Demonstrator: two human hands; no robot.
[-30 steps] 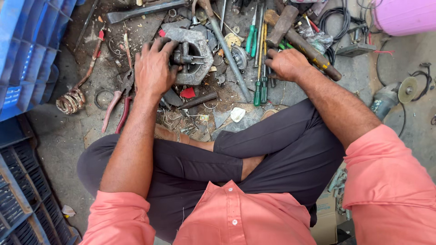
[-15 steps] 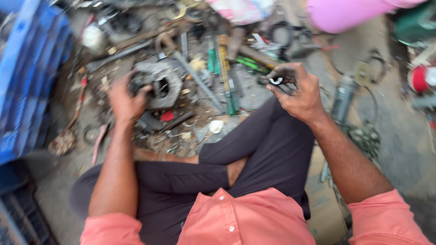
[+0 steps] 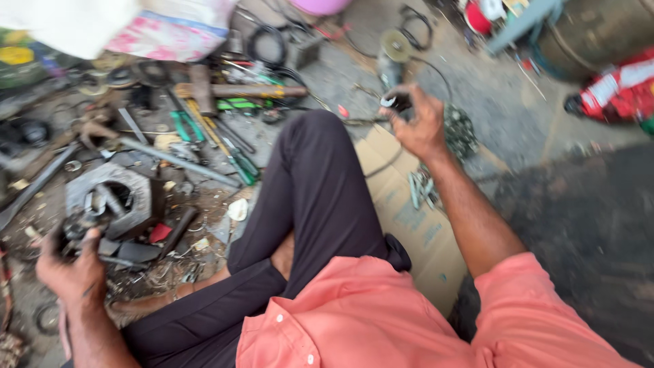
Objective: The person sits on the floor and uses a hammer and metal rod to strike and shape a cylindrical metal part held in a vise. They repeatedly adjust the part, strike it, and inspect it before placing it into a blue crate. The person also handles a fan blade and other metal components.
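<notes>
I sit cross-legged on the ground in dark trousers and a salmon shirt. My left hand [image 3: 71, 267] is at the lower left, closed on a small dark metal part, right beside a grey metal housing [image 3: 116, 197] with a round opening. My right hand [image 3: 417, 121] is raised out to the right above my knee, fingers closed around a small dark round part with a light face [image 3: 395, 102]. A flat piece of cardboard [image 3: 409, 211] lies under my right forearm.
Tools litter the ground at the upper left: a hammer [image 3: 231, 90], green-handled screwdrivers [image 3: 238, 163], a long steel bar [image 3: 174, 160], rings and scraps. An angle grinder [image 3: 394, 54] with cable lies ahead. A red and white object [image 3: 613, 92] sits at the right.
The view has swung to the right. My right hand lifted a small part from the tool pile and carried it right, above my knee. My left hand stayed by the grey housing.
</notes>
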